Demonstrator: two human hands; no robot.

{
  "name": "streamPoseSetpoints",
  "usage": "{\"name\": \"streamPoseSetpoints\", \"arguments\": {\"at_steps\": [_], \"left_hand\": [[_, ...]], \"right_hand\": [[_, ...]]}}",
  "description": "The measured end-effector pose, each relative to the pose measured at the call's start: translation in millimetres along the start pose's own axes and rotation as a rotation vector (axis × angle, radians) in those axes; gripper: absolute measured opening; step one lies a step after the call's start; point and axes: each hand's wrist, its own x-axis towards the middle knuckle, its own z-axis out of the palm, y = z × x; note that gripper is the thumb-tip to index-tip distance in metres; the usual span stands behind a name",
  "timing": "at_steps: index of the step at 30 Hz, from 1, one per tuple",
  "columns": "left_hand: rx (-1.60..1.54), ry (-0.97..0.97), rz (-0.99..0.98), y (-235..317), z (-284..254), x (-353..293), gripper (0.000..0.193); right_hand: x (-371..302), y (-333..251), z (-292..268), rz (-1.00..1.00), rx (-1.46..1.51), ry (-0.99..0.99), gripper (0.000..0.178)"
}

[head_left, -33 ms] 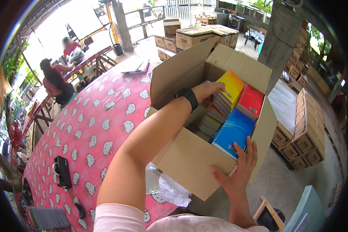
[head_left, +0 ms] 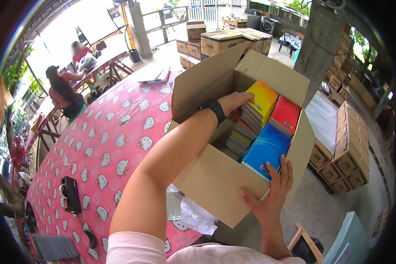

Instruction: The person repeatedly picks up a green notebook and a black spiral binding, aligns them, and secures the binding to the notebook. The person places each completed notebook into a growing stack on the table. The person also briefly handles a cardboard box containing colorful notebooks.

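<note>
An open cardboard box [head_left: 215, 187] with its flaps spread stands at the table's right edge. Inside it are a stack of yellow spiral notebooks [head_left: 263, 100], red notebooks [head_left: 287, 112] and a blue notebook [head_left: 265, 148]; lower stacks of notebooks [head_left: 241, 137] show between them. My left hand [head_left: 234, 104], with a black watch at the wrist, reaches in over the near side, and its fingers close on the left edge of the yellow stack. My right hand [head_left: 273, 191] has its fingers stretched onto the blue notebook's near corner, thumb apart on the box's near flap.
The table's pink patterned cover [head_left: 114, 145] carries a black tool [head_left: 70, 195], a spiral-bound stack [head_left: 55, 247], papers [head_left: 155, 75] and crumpled white material [head_left: 199, 218]. Closed cartons [head_left: 345, 152] stand at right, more cartons [head_left: 220, 43] behind. Two people sit at a far-left table.
</note>
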Motion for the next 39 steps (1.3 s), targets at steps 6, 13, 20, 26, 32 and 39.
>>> {"name": "streamPoseSetpoints", "arguments": {"at_steps": [6,13,20,26,32,39], "left_hand": [[0.031,-0.195,-0.161,-6,-32,6,0.066],[-0.097,-0.217,-0.036,-18,7,1,0.073],[-0.08,0.03,0.043,12,10,-13,0.047],[-0.375,0.098,0.251,28,-9,-118,0.043],[-0.667,0.19,0.555,-40,13,-301,0.043],[-0.978,0.496,0.725,-166,60,-439,0.048]], "right_hand": [[0,2,1,-0.016,0.013,0.017,0.076],[-8,3,1,-0.014,0.009,0.036,0.074],[-7,1,6,-0.017,0.019,0.086,0.073],[-4,3,5,-0.053,0.033,0.122,0.071],[-17,-40,-46,-0.056,0.976,0.166,0.073],[-74,-163,18,0.205,1.619,-0.648,0.075]]}}
